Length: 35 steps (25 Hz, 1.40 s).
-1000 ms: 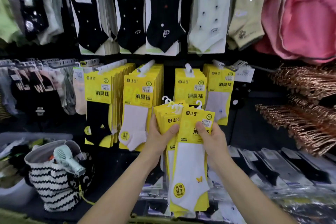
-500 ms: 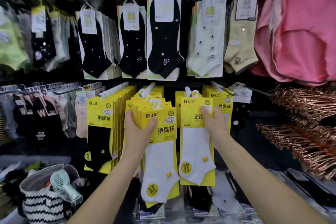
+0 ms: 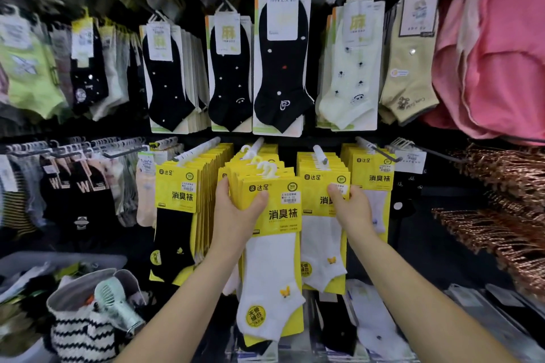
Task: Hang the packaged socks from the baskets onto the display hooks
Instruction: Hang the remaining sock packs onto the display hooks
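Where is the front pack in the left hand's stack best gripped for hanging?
Likely pinch its stiff yellow header from the right edge, below the white hook tab: the left hand covers the left edge, and the sock is limp.

yellow-carded white sock packs (image 3: 272, 215) upright; another pack (image 3: 323, 215) on hook (image 3: 321, 155).

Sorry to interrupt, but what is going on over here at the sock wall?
A person is stocking a sock display. Their left hand grips a stack of yellow-carded white sock packs, held in front of a display hook. Their right hand holds the front pack on the neighbouring hook to the right, thumb on its card. Similar yellow packs fill the hooks alongside.
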Available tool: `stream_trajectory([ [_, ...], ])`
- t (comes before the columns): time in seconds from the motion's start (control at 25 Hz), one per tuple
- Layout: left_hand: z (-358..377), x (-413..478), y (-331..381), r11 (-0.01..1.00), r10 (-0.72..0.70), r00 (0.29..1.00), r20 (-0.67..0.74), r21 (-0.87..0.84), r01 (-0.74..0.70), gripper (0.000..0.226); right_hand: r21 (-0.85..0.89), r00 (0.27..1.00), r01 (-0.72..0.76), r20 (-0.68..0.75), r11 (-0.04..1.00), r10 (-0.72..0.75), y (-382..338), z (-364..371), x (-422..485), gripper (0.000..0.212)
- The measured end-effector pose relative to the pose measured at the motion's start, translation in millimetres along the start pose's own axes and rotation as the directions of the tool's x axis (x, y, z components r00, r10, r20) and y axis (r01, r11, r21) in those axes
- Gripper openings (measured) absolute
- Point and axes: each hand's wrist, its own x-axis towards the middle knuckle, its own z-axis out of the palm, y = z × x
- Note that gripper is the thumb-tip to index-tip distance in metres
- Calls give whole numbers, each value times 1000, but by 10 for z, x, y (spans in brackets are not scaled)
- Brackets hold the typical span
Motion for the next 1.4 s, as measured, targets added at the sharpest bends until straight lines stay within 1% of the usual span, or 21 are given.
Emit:
stream_trajectory([
  [0.08,46,20,3,1000,0,1000,26,-16,1,36,-25,995,-38,-96,999,36,-11,-50,-33,34],
  [0.12,71,20,0,1000,-1,999,39,-28,2,36,-5,987,-18,-161,1000,17,-21,-81,-72,36],
  [0.16,99,23,-2,999,-1,999,48,-43,3,36,52,983,39,-181,998,-29,-50,-104,-115,37],
  [0.2,138,19,2,998,0,999,54,-60,4,36,129,986,113,-137,985,-96,-107,-111,-166,36],
  [0.24,176,13,-3,997,-1,999,55,-71,5,36,170,987,160,-33,972,-157,-174,-98,-226,34],
  [0.32,261,-10,-18,995,-9,999,54,-95,14,36,101,964,186,176,977,-201,-269,-40,-313,40],
  [0.36,299,-23,-22,993,-20,998,59,-111,27,38,57,952,202,220,978,-210,-296,-24,-337,45],
  [0.4,334,-37,-25,991,-36,997,69,-125,44,42,43,951,218,213,975,-222,-312,-30,-345,50],
  [0.44,366,-53,-19,989,-53,995,80,-134,63,45,74,955,218,191,973,-228,-313,-50,-341,50],
  [0.52,419,-81,-14,988,-77,992,97,-129,89,39,146,963,175,182,974,-201,-286,-120,-334,40],
  [0.6,448,-98,-18,989,-79,993,83,-121,88,28,194,966,131,197,972,-170,-266,-184,-342,20],
  [0.68,445,-108,-18,991,-78,995,56,-107,83,28,242,971,82,198,967,-132,-260,-208,-343,9],
  [0.72,436,-112,-30,991,-79,996,46,-101,84,30,248,977,63,184,967,-111,-247,-219,-331,10],
  [0.76,420,-106,-36,993,-78,996,38,-87,81,39,247,984,48,154,968,-88,-239,-231,-311,13],
  [0.84,371,-82,-43,996,-72,997,12,-55,72,69,244,997,-4,77,970,-15,-235,-257,-236,20],
  [0.88,327,-55,-50,997,-61,998,-9,-51,60,73,255,999,-31,49,966,19,-234,-267,-189,21],
  [0.92,274,-34,-36,998,-39,999,-27,-44,38,70,268,999,-40,28,963,33,-229,-271,-140,22],
  [1.0,153,6,-24,1000,2,998,-55,-7,-2,52,256,1000,-4,9,967,2,-236,-263,-71,20],
  [1.08,34,29,-25,999,32,996,-87,16,-30,40,178,998,54,12,983,-57,-231,-214,-35,18],
  [1.2,-105,16,-33,999,41,993,-115,26,-38,37,59,996,91,-4,994,-91,-166,-95,-7,17],
  [1.4,-138,13,-73,999,24,997,-78,39,-21,34,-30,996,76,-45,997,-77,-109,25,92,24],
])
